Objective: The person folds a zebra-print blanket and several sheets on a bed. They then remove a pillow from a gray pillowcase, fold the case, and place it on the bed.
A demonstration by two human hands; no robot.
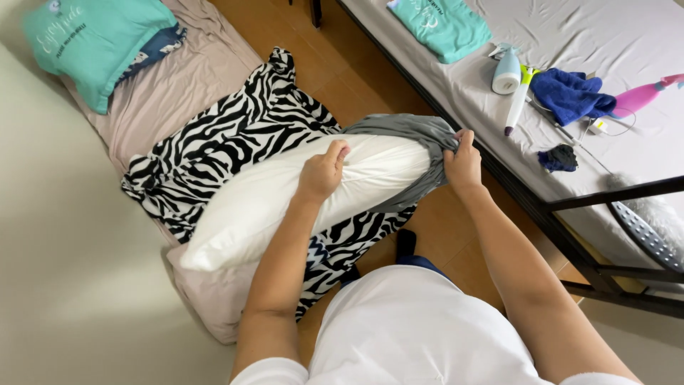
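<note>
One white pillow (285,196) lies slantwise across one zebra-striped cloth (235,135), which is spread over a pink mattress (178,85). One grey pillowcase (410,146) covers only the pillow's right end, bunched there in folds.

The left hand (324,171) rests on top of the pillow near its middle, fingers curled and pressed together, gripping the white filling. The right hand (463,162) is at the pillow's right end, fingers closed and pinching the gathered edge of the pillowcase.

Two teal pillows are counted: one teal pillow (92,39) up and left of the white pillow, on the pink mattress, and a second teal pillow (442,25) up and right of it, on a bed with a grey sheet (605,43).

Also on that sheet, to the right of the white pillow: one small white handheld steamer (507,71), one blue towel (570,96), one pink tool (641,93), one small dark cloth (558,158).
</note>
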